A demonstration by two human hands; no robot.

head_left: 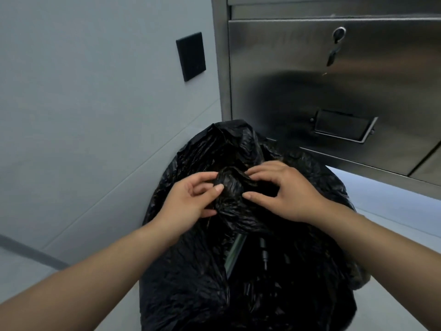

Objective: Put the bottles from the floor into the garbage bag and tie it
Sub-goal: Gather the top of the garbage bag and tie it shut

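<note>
1. Black garbage bag (pixel 191 283) sits on the floor (pixel 393 211), between the wall (pixel 71 91) and a steel cabinet (pixel 310 91); its base is cut off.
2. Left hand (pixel 191 199) and right hand (pixel 286 194) both pinch the bunched top (pixel 230 185) (knotted or not, can't tell).
3. A gap lower down shows bottle-like shapes, too dark to make out.

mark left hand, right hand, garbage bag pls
left hand (pixel 191 201): head view, middle of the hand.
right hand (pixel 286 194): head view, back of the hand.
garbage bag (pixel 186 290): head view, crinkled front wall below the hands.
</note>
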